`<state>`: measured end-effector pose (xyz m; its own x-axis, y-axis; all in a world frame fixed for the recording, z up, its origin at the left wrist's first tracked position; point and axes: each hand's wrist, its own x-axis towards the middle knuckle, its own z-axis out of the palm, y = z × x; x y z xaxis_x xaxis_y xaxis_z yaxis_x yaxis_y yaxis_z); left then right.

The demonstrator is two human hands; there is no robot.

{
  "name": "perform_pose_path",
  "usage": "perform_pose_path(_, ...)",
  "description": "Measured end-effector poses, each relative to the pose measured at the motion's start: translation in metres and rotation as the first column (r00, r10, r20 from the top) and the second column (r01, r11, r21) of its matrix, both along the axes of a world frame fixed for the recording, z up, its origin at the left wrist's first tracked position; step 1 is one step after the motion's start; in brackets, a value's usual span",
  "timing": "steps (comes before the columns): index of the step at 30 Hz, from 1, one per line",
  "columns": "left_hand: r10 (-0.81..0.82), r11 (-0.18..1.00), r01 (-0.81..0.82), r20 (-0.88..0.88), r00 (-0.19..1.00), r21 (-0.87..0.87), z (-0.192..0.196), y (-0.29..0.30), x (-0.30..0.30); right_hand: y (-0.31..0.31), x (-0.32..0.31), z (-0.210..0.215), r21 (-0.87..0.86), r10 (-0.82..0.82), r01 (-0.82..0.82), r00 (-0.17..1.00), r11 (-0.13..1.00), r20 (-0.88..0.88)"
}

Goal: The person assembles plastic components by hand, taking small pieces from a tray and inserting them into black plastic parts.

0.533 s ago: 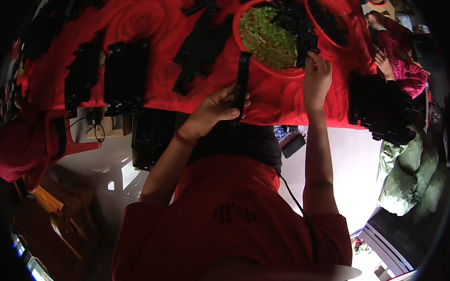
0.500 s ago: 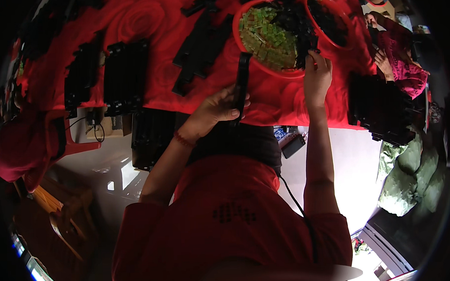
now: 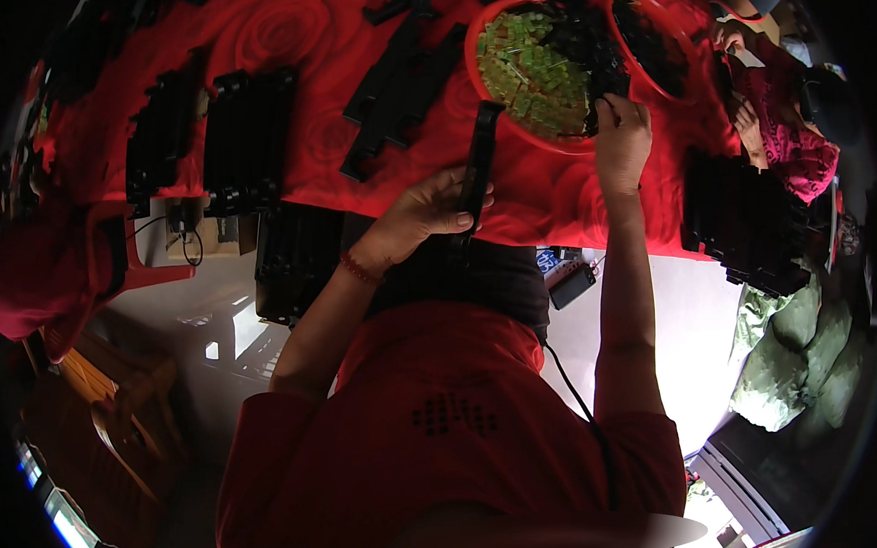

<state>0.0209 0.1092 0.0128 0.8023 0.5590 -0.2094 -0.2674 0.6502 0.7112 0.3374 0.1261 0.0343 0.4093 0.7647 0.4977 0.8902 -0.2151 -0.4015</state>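
My left hand [image 3: 412, 217] is closed around a long, narrow black bar [image 3: 480, 161], which is held tilted at the near edge of the table. My right hand [image 3: 624, 150] reaches over the right near rim of a round red basin [image 3: 562, 148]. Its fingers are pinched together at the dark contents, and whatever they grip is hidden. Small green pieces [image 3: 533, 73] fill the basin's left part. A heap of small black pieces [image 3: 590, 46] covers its right part.
Another red basin [image 3: 690, 62] with dark pieces stands to the right. Flat black parts [image 3: 394, 102] and stacked black parts [image 3: 248, 136] lie on the red tablecloth [image 3: 305, 172]. More black parts [image 3: 746, 215] are piled at right, near another person's hand [image 3: 748, 126].
The whole view has shifted slightly. The black bar in my left hand leans a little more to the right. My right hand stays pinched at the basin's edge.
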Motion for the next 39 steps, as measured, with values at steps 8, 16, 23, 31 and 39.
perform_pose_path(8, -0.009, 1.0, 0.009, -0.004, 1.0, 0.016, -0.001, 0.0, 0.0, 0.003, 0.013, 0.0, 0.096, 0.08, -0.056, 0.959, 0.994, -0.273)
perform_pose_path(16, -0.005, 1.0, 0.005, -0.002, 1.0, 0.001, -0.002, -0.002, -0.001, -0.008, 0.014, 0.008, 0.105, 0.11, -0.068, 0.876, 0.992, -0.47)
perform_pose_path(23, 0.002, 1.0, -0.002, 0.011, 1.0, 0.01, 0.0, -0.002, 0.0, -0.027, -0.018, 0.009, 0.002, 0.277, -0.281, 0.948, 0.96, 0.156)
perform_pose_path(31, -0.003, 0.999, 0.003, 0.002, 1.0, 0.039, -0.004, -0.001, -0.001, -0.032, -0.023, 0.019, -0.219, 0.44, -0.4, 0.88, 0.89, 0.178)
perform_pose_path(39, 0.004, 1.0, -0.004, 0.014, 1.0, 0.024, -0.003, -0.002, -0.001, -0.021, -0.019, 0.025, -0.402, 0.519, -0.409, 0.826, 0.819, 0.218)
